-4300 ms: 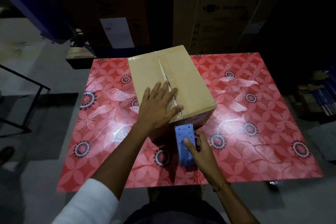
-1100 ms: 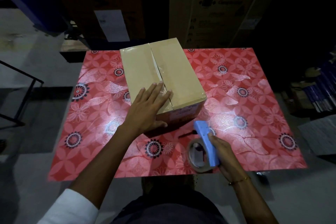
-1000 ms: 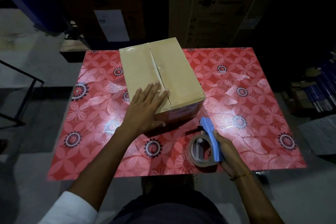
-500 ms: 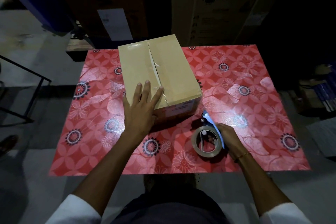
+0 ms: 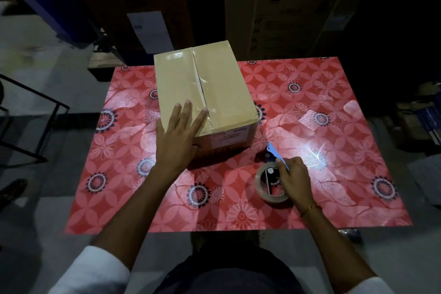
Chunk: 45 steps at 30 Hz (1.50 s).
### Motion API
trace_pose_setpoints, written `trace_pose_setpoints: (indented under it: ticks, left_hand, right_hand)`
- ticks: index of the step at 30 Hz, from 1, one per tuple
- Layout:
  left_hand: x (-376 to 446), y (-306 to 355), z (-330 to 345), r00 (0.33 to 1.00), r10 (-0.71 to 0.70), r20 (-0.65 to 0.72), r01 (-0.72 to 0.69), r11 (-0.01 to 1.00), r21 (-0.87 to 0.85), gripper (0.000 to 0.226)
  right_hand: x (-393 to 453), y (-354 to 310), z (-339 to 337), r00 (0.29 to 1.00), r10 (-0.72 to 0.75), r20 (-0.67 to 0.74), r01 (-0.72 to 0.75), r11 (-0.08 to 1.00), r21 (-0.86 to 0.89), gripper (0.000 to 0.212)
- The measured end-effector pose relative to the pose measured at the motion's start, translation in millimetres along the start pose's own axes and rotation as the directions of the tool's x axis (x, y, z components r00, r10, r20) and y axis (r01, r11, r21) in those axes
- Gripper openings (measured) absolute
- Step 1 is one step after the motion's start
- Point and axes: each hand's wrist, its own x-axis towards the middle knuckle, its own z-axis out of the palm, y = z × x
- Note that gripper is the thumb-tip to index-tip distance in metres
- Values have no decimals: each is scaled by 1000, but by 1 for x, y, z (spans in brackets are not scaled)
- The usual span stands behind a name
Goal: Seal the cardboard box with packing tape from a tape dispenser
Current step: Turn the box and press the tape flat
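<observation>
Brown, stiff, seemingly light cardboard box (image 5: 205, 93) steadies under flat left-hand fingers (image 5: 185, 117) spread apart; right-hand fingers (image 5: 290, 169) clamp the blue-handled tape dispenser (image 5: 272, 174), best gripped there.

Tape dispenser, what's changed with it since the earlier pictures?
The tape dispenser moved from the cardboard box front, back and rightward, down onto the table; the right hand still holds it. The left hand stays flat on the box.

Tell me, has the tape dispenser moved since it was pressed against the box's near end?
Yes. The tape dispenser has come away from the cardboard box, toward the person and to the right, and now rests on the red floral table under the right hand.
</observation>
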Motion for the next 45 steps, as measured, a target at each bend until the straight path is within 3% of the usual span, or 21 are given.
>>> trace_pose_setpoints:
  ticks: [5, 8, 10, 13, 16, 19, 27, 35, 45]
  left_hand:
    - [0, -1, 3, 1000, 18, -16, -19, 1000, -25, 114]
    - [0, -5, 1, 999, 47, 4, -47, 998, -48, 112]
    - [1, -6, -2, 998, 55, 39, -52, 995, -80, 107]
    - [2, -3, -4, 1000, 30, 6, -28, 987, -156, 91]
    - [5, 3, -7, 998, -44, -34, 34, 968, -248, 86]
    - [7, 7, -8, 994, -69, -90, 42, 960, -278, 82]
    - [6, 3, 2, 988, 2, -156, -29, 984, -175, 72]
    - [15, -10, 4, 992, -13, -124, -12, 981, -195, 94]
    - [15, -15, 8, 998, 23, -67, -33, 988, -153, 106]
  right_hand:
    - [2, -7, -8, 999, -14, -35, 11, 997, -76, 36]
    - [0, -39, -13, 969, -170, -181, 170, 985, -14, 39]
    - [1, -71, -16, 907, -334, -258, 346, 938, 2, 40]
    - [13, -113, -17, 775, -592, -222, 581, 805, -118, 42]
    - [30, -140, -12, 599, -800, -17, 768, 581, -268, 40]
    - [45, -150, -5, 491, -857, 159, 850, 431, -301, 40]
    - [56, -158, 1, 501, -841, 206, 828, 396, -398, 49]
    - [62, -156, 2, 494, -831, 256, 828, 359, -431, 45]
    - [57, -166, 16, 543, -824, 160, 766, 408, -497, 51]
